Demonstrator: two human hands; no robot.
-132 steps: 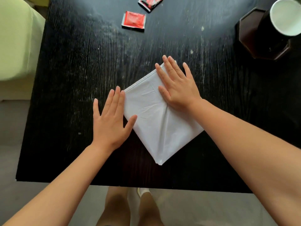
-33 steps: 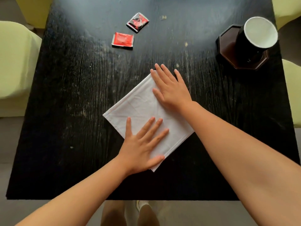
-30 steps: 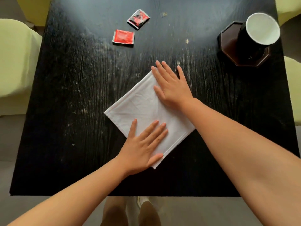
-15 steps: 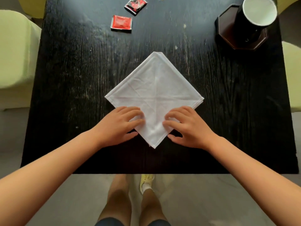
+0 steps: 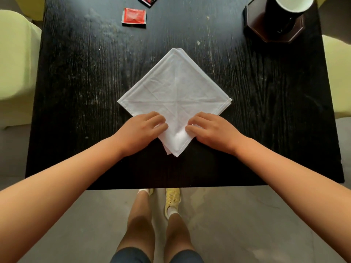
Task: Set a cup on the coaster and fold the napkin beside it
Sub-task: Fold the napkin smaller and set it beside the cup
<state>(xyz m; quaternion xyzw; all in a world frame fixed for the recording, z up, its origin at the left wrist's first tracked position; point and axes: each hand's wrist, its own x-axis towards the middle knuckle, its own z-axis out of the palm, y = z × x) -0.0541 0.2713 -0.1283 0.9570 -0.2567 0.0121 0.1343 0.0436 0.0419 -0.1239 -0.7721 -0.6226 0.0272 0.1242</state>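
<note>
A white cloth napkin (image 5: 175,92) lies folded into a diamond in the middle of the black table (image 5: 76,82), one corner pointing at me. My left hand (image 5: 143,130) pinches the near-left edge of that corner with curled fingers. My right hand (image 5: 210,130) pinches the near-right edge the same way. The top layer of the near corner is slightly raised between my hands. At the far right, a dark cup with a white inside (image 5: 284,10) stands on a dark brown octagonal coaster (image 5: 256,23).
Two red sachets lie at the far side, one (image 5: 134,16) flat and one (image 5: 148,0) cut off by the frame's top. Pale green chairs stand at the left (image 5: 17,63) and right (image 5: 338,76). The table's near edge is just behind my wrists.
Both hands left their flat press on the napkin and came to its near corner, fingers curled on the edges. Since half a second ago the corner's top layer has lifted slightly.
</note>
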